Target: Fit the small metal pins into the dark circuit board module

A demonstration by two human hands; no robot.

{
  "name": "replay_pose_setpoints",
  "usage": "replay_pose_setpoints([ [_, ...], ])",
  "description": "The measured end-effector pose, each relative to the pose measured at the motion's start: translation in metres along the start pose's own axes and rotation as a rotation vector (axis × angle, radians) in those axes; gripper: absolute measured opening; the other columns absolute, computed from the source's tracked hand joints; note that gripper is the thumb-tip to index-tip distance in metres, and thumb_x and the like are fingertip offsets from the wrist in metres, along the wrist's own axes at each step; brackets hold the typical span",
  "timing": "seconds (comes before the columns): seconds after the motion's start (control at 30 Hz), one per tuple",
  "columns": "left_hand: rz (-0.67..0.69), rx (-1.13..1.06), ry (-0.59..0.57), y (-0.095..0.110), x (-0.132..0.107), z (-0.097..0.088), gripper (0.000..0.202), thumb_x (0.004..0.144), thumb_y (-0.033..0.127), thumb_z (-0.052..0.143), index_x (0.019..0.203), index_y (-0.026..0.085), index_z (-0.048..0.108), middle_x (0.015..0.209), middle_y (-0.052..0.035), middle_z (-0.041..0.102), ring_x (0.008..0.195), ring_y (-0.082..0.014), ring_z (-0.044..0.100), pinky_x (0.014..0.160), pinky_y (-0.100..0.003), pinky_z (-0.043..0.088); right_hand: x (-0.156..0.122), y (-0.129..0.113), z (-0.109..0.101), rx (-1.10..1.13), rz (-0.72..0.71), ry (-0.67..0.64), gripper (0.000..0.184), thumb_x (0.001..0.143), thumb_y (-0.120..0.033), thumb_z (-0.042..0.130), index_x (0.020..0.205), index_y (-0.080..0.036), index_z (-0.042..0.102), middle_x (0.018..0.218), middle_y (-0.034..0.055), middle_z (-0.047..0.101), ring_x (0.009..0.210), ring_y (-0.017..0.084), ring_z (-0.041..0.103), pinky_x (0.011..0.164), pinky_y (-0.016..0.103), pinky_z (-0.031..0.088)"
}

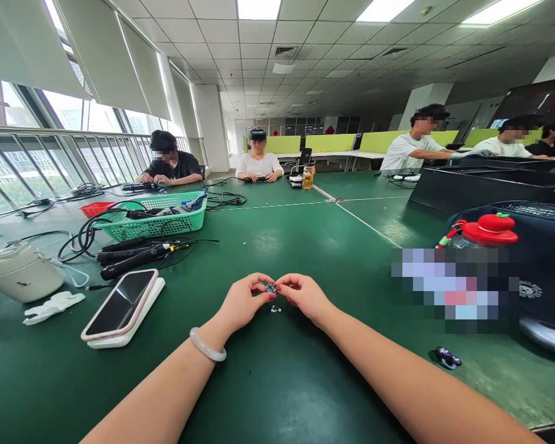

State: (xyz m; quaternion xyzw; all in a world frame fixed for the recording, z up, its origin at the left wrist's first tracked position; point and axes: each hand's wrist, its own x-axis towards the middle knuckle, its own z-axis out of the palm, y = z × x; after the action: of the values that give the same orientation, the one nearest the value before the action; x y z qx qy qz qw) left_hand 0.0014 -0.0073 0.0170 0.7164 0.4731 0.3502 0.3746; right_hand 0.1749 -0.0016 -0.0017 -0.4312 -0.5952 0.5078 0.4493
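Observation:
Just above the green table, my left hand (243, 302) pinches a small blue-grey part (271, 288), which looks like a tiny circuit board, between thumb and fingers. A pale bangle circles that wrist. From the other side, the thumb and forefinger of my right hand (309, 300) close on the edge of the same part. My fingertips cover much of it, so its exact kind is unclear. Several tiny white pieces (275, 309) lie on the table just below my fingertips.
To the left are a phone (123, 305) on a white box, black cable-ended handles (136, 259), a green basket (178, 220) and a beige pot-like container (21, 274). At right are a red-lidded bottle (490, 229), dark bag (543, 259) and small dark object (448, 357). Several people sit around the table.

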Motion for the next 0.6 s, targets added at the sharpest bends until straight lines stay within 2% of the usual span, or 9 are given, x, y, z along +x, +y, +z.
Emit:
replay_pose_setpoints([
  [0.27, 0.067, 0.058, 0.018, 0.0013, -0.0023, 0.0002, 0.033, 0.073, 0.025, 0.064, 0.106, 0.022, 0.059, 0.080, 0.0002, 0.069, 0.083, -0.0165, 0.064, 0.089, -0.032, 0.044, -0.0007, 0.0020, 0.0006, -0.158, -0.096, 0.007, 0.025, 0.072, -0.040, 0.060, 0.078, -0.015, 0.061, 0.071, -0.0005, 0.059, 0.053, 0.008, 0.043, 0.052, 0.022, 0.036],
  [0.43, 0.104, 0.084, 0.013, 0.0033, -0.0043, -0.0002, 0.036, 0.075, 0.026, 0.061, 0.111, 0.022, 0.058, 0.081, -0.0003, 0.069, 0.086, -0.0171, 0.064, 0.092, -0.033, 0.044, -0.0035, -0.0008, 0.0001, -0.271, -0.132, 0.017, 0.020, 0.076, -0.036, 0.057, 0.079, -0.017, 0.060, 0.072, -0.0017, 0.058, 0.051, 0.007, 0.040, 0.050, 0.021, 0.034],
  [0.6, 0.100, 0.087, 0.007, 0.0021, -0.0044, -0.0009, 0.038, 0.075, 0.026, 0.061, 0.113, 0.022, 0.056, 0.083, 0.0001, 0.069, 0.089, -0.0172, 0.064, 0.094, -0.033, 0.043, -0.0067, -0.0063, 0.0011, -0.440, -0.213, 0.060, 0.018, 0.080, -0.032, 0.054, 0.085, -0.019, 0.066, 0.075, -0.0003, 0.062, 0.055, 0.009, 0.045, 0.055, 0.022, 0.038],
])
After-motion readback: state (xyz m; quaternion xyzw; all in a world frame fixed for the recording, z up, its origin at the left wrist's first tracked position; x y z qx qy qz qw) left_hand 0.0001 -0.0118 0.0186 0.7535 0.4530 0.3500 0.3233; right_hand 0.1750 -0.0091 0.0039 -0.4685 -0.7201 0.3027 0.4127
